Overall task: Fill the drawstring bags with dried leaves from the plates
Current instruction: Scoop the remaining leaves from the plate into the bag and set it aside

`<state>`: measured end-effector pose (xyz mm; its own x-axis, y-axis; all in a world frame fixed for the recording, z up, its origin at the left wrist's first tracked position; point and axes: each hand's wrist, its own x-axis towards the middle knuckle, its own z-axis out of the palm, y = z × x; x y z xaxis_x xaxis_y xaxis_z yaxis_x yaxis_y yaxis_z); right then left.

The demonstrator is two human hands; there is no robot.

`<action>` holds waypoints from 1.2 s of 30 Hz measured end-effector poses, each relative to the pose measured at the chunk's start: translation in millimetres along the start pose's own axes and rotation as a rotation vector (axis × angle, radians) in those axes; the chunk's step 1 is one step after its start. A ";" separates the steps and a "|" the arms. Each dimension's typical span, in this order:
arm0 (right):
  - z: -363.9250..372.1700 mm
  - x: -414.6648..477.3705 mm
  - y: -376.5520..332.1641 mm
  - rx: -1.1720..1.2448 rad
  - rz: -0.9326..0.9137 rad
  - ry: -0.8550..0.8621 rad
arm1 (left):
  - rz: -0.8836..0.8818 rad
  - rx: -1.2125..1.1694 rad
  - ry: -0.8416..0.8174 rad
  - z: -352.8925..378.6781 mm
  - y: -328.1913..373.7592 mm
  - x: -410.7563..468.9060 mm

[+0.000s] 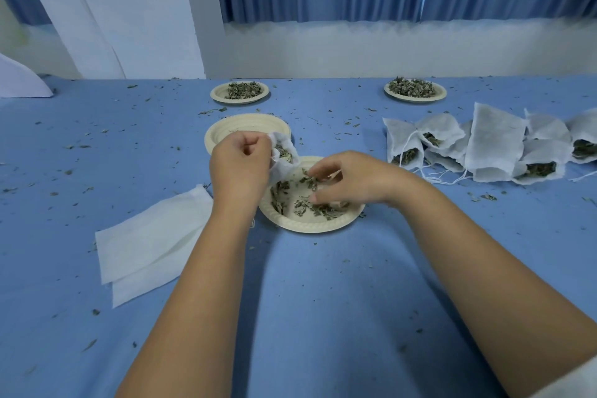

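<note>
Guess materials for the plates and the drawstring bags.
The plates look like moulded paper pulp: matte cream, ribbed rim. The filled bags look like thin white non-woven or filter-type fabric: matte, softly creased, dried leaves showing only at the mouths. Exact fibre unclear.

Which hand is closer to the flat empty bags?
Left. The left hand holds a bag just right of the flat empty bags; the right hand is farther right, over the plate.

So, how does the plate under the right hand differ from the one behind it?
The near plate holds dried leaves, pinched by the right hand; the rear plate is almost bare. The bag in the left hand hides the rear plate's front rim; the near plate's shows. Both are cream, ribbed.
</note>
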<state>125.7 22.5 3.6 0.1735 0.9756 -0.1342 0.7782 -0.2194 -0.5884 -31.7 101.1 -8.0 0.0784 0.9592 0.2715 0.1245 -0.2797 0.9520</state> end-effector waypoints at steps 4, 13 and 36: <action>12.3 5.8 0.7 -0.221 0.003 -0.055 | 0.002 0.006 -0.035 1.0 0.3 -2.0; 29.7 21.4 2.9 -0.139 -0.167 0.136 | 0.013 -0.007 -0.028 1.8 -0.6 -1.7; 18.9 6.8 -4.9 -0.296 -0.079 -0.010 | -0.006 0.022 -0.048 0.6 2.5 -4.4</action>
<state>111.6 30.2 -9.4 0.1010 0.9892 -0.1058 0.9315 -0.1314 -0.3391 -31.1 96.2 -7.0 0.1245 0.9580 0.2582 0.1469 -0.2752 0.9501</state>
